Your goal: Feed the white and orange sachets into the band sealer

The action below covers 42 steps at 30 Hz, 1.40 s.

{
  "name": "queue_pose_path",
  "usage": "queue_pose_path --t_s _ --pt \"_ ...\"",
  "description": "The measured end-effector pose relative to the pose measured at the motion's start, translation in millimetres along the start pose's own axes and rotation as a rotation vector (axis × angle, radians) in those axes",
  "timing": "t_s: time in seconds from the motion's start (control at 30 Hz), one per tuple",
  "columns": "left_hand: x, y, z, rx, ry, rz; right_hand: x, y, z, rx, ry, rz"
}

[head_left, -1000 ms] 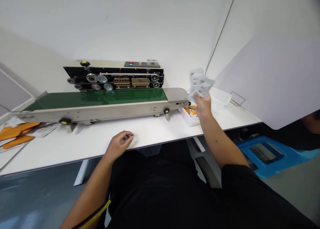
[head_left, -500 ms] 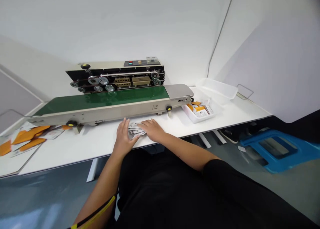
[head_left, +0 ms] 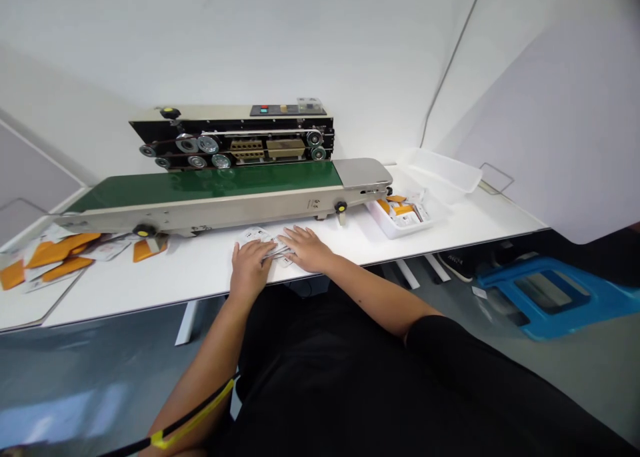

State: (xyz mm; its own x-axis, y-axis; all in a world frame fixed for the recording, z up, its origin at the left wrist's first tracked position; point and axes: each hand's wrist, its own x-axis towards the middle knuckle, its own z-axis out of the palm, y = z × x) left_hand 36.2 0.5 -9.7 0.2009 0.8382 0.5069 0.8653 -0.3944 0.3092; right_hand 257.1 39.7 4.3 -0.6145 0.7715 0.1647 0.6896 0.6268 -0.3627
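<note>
Several white printed packets point(head_left: 259, 234) lie in a loose, spread pile on the white table, in front of the conveyor. My left hand point(head_left: 250, 266) rests on the left side of this pile, palm down with its fingers extended. From the right, my right hand point(head_left: 306, 248) lies over the packets with its fingers spread. Both hands touch the pile, and their fingertips are near each other. Parts of the packets are hidden under the fingers.
Behind the hands stands a sealing machine point(head_left: 260, 144) with a green conveyor belt point(head_left: 215, 182). Orange and white packets point(head_left: 60, 257) are heaped at the left. At the right are a white bin of packets point(head_left: 395, 229), a translucent tray point(head_left: 445, 170) and a blue stool point(head_left: 565, 297).
The packets under my hands now lie flatter and more spread out. My left hand has lowered onto them, and my right fingers have spread. The view has shifted slightly.
</note>
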Motion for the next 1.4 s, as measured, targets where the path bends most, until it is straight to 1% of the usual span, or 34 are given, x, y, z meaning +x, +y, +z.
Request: queue_pose_path --t_s 0.1,0.23,0.4,0.53,0.67,0.73,0.8,0.87,0.93,1.0,1.07,1.13,1.17,1.23,1.27,1.33,1.4 --pt "-0.3 -4.3 -0.2 -0.04 0.014 0.036 -0.4 0.5 2.4 -0.029 0.067 -0.032" --pt "2.8 -4.9 -0.8 -0.098 0.008 0.08 -3.0 2.9 -0.3 -0.057 0.149 -0.107" --pt "6.4 -2.1 0.5 -0.102 -0.026 0.064 -6.4 4.4 -3.4 0.028 0.222 -0.116" --pt "6.5 -2.8 1.2 -0.073 -0.048 0.048 -7.6 6.1 -4.0 0.092 0.23 -0.132" --pt "4.8 -2.5 1.1 -0.065 -0.052 0.048 -8.6 8.9 -6.1 0.172 0.242 -0.104" --pt "3.8 -1.8 1.2 -0.065 -0.045 0.036 -11.0 8.7 -6.7 0.232 0.269 -0.064" --pt "3.0 -1.4 1.2 -0.059 -0.043 0.017 -16.0 6.8 -7.9 0.302 0.337 -0.006" --pt "2.3 -1.4 1.3 -0.057 -0.048 0.016 -22.6 4.6 -12.9 0.395 0.457 0.049" --pt "1.8 -1.9 1.7 -0.065 -0.056 0.039 -27.3 5.5 -26.9 0.526 0.599 0.095" --pt "1.4 -2.5 2.1 -0.08 -0.058 0.068 -26.0 13.4 -53.3 0.68 0.744 0.155" --pt "1.0 -2.6 2.3 -0.09 -0.047 0.076 -16.7 30.0 -90.8 0.798 0.885 0.226" --pt "0.6 -1.8 1.7 -0.089 -0.029 0.056 -1.3 53.6 -132.9 0.825 1.005 0.3" --pt "0.4 -1.0 1.1 -0.085 -0.022 0.042 7.1 66.5 -152.9 0.83 1.032 0.343" --pt "0.0 1.2 -0.7 -0.067 -0.01 0.021 22.5 90.5 -185.9 0.875 1.008 0.448" --pt "-0.2 2.5 -1.7 -0.057 -0.005 0.017 28.7 100.1 -197.7 0.91 0.97 0.499" --pt "-0.7 5.2 -3.8 -0.037 0.007 0.015 38.3 113.2 -211.6 0.988 0.897 0.586" --pt "-1.2 7.6 -5.8 -0.022 0.018 0.015 45.7 118.4 -215.1 1.062 0.862 0.633"
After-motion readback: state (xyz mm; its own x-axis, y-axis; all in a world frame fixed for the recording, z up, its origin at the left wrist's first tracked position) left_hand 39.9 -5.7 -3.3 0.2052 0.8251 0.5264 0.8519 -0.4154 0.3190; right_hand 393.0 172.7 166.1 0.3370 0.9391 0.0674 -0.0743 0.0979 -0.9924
